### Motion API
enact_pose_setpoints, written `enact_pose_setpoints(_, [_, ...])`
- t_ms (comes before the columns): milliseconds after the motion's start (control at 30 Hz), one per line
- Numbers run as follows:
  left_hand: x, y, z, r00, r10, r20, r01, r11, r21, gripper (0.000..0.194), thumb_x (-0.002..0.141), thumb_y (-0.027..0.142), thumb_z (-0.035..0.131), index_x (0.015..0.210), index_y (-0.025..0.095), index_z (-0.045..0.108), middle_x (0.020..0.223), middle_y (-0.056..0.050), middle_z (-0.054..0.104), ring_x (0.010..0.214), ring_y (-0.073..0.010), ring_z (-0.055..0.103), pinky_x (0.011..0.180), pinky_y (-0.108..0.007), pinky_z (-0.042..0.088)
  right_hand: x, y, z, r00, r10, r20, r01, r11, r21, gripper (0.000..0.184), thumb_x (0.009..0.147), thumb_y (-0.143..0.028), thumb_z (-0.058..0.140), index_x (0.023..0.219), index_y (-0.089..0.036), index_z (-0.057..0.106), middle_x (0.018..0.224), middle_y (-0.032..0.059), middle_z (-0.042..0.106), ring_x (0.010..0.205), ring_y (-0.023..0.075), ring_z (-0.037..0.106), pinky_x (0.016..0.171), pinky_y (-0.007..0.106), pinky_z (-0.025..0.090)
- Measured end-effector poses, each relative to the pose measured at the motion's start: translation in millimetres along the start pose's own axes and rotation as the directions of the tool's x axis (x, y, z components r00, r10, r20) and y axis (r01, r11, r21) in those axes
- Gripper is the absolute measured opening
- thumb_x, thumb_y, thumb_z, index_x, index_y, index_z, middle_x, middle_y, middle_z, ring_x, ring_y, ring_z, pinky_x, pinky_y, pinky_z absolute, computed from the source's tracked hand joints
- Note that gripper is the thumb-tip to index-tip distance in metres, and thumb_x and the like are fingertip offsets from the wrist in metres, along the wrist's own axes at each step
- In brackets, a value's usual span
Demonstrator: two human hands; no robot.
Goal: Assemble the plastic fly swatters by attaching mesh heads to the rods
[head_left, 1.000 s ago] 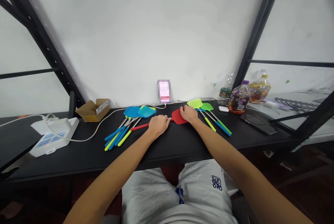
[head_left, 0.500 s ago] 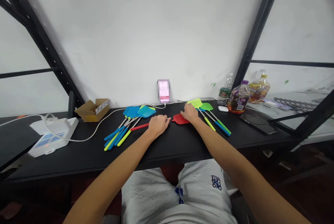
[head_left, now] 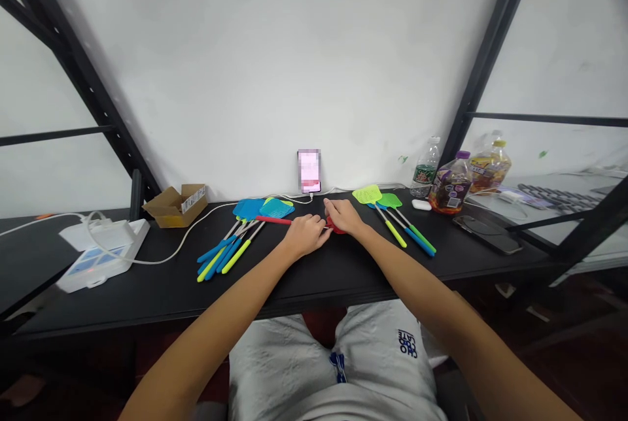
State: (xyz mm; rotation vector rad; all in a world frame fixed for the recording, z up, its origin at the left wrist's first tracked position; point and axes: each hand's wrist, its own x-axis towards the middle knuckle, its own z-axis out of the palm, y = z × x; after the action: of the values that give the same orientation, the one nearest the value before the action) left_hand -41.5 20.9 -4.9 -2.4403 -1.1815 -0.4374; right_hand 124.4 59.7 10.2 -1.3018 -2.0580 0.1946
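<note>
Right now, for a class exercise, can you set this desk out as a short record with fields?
Left hand: grips the red-handled metal rod
Right hand: on the red plastic mesh head, mostly hidden
Join between rod and head: covered by fingers, cannot tell
Person's left: overlapping plastic swatters, blue mesh heads uppermost
Person's right: yellow-green mesh swatter, green mesh swatter
Against the wall: upright rectangular phone, lit screen
Farther left: open brown cardboard box

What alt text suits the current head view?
The left hand holds a red-handled rod, the right hand a red flyswatter head, close together at a black table. Other flyswatters lie on either side.
</note>
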Motion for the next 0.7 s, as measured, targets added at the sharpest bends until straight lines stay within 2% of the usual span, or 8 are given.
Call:
enact_pose_setpoints(200, [-2.1,9.1,-6.3,0.987,0.159,-0.026,-0.160,0.985,-0.065,0.034,0.093,0.036,0.041,0.088,0.015,0.068,0.086,-0.013,0.064,0.090,-0.0260,0.058,0.083,-0.040,0.047,-1.0,-7.0,3.8,1.000,0.003,0.015,-0.006,0.973,0.231,0.055,0.098,-0.052,0.032,0.074,-0.017,0.067,0.065,0.0014,0.067,0.067,0.0143,0.063,0.071,0.023,0.043])
enact_pose_setpoints(300, [-3.1,12.1,-11.5,0.962,0.267,-0.054,-0.271,0.956,-0.108,0.027,0.087,0.031,0.047,0.080,0.016,0.068,0.084,-0.013,0.063,0.093,-0.0266,0.056,0.090,-0.042,0.046,0.1,-6.1,6.2,0.999,-0.027,-0.017,0.031,0.960,0.280,0.051,0.097,-0.051,0.036,0.071,-0.018,0.066,0.069,0.0011,0.068,0.069,0.0137,0.063,0.072,0.023,0.043])
enact_pose_setpoints(433, [-3.2,17.1,-14.2,0.916,0.379,-0.132,-0.395,0.911,-0.118,0.019,0.080,0.027,0.050,0.069,0.018,0.062,0.075,-0.012,0.059,0.085,-0.0255,0.052,0.086,-0.043,0.047,1.7,-3.3,9.2,0.999,0.016,-0.032,-0.002,0.920,0.392,0.050,0.094,-0.055,0.040,0.074,-0.017,0.066,0.070,0.0027,0.069,0.070,0.0149,0.063,0.070,0.024,0.045])
enact_pose_setpoints(600, [-1.0,35.2,-12.6,0.819,0.492,-0.296,-0.541,0.834,-0.108,0.014,0.076,0.026,0.052,0.063,0.019,0.053,0.065,-0.008,0.051,0.072,-0.0220,0.046,0.069,-0.038,0.047,0.7,-3.8,10.5,0.998,0.057,0.039,-0.069,0.849,0.523,0.051,0.089,-0.062,0.047,0.069,-0.017,0.060,0.056,0.0018,0.062,0.053,0.0127,0.056,0.054,0.023,0.041])
enact_pose_setpoints(700, [0.7,45.5,-11.9,0.784,0.511,-0.353,-0.575,0.812,-0.101,0.015,0.075,0.027,0.051,0.062,0.020,0.049,0.063,-0.006,0.048,0.069,-0.0209,0.044,0.065,-0.037,0.045,0.5,-4.2,10.1,0.992,0.090,0.084,-0.122,0.808,0.577,0.052,0.087,-0.064,0.049,0.065,-0.018,0.055,0.056,0.0022,0.062,0.046,0.0107,0.051,0.046,0.022,0.038])
